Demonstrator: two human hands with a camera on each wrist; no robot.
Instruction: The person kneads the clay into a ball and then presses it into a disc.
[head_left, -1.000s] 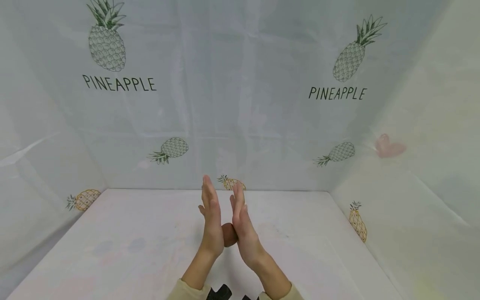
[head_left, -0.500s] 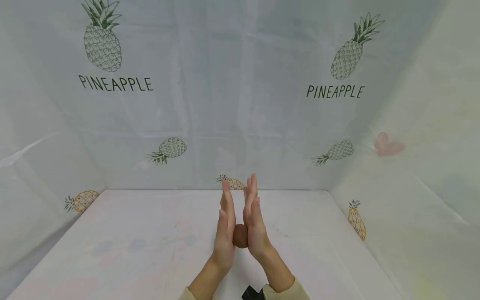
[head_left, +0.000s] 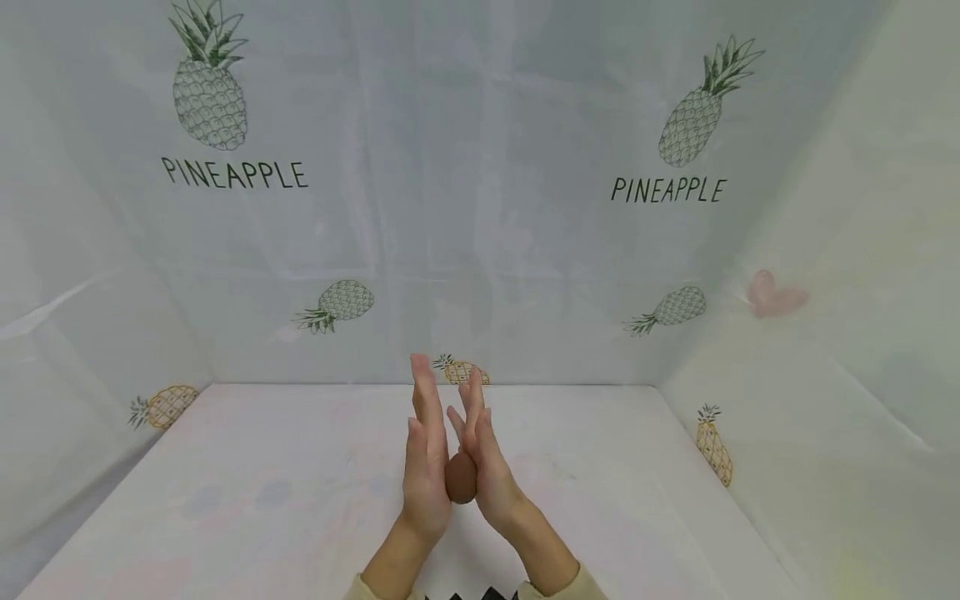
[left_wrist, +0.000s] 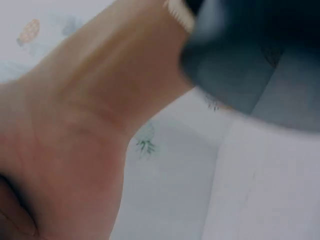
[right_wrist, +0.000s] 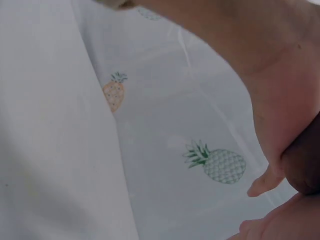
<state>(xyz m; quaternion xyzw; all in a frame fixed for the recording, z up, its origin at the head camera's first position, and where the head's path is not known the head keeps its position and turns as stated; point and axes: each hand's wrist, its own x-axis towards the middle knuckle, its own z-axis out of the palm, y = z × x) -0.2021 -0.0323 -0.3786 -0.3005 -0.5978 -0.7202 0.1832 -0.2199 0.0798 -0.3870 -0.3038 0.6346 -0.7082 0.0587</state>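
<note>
Between my two upright palms sits a brown, rounded lump [head_left: 461, 478], smooth and egg-shaped, like clay or dough. My left hand [head_left: 427, 467] presses it from the left with straight fingers pointing up and away. From the other side my right hand [head_left: 491, 471] bears on it, its fingers also extended and slightly spread. In the left wrist view the dark lump [left_wrist: 14, 212] shows at the lower left against the palm. The right wrist view has the lump [right_wrist: 305, 162] at the right edge, squeezed between both palms.
A white table [head_left: 300, 467] lies below the hands. Pale sheeting [head_left: 480, 208] printed with pineapples hangs behind it and along both sides. Beige sleeves [head_left: 566, 583] and dark wrist gear [head_left: 491, 593] show at the bottom edge.
Both hands slid against each other with the lump between them, first right, then back left. The lump looks more egg-shaped now, and the left fingers reach higher than the right ones.
</note>
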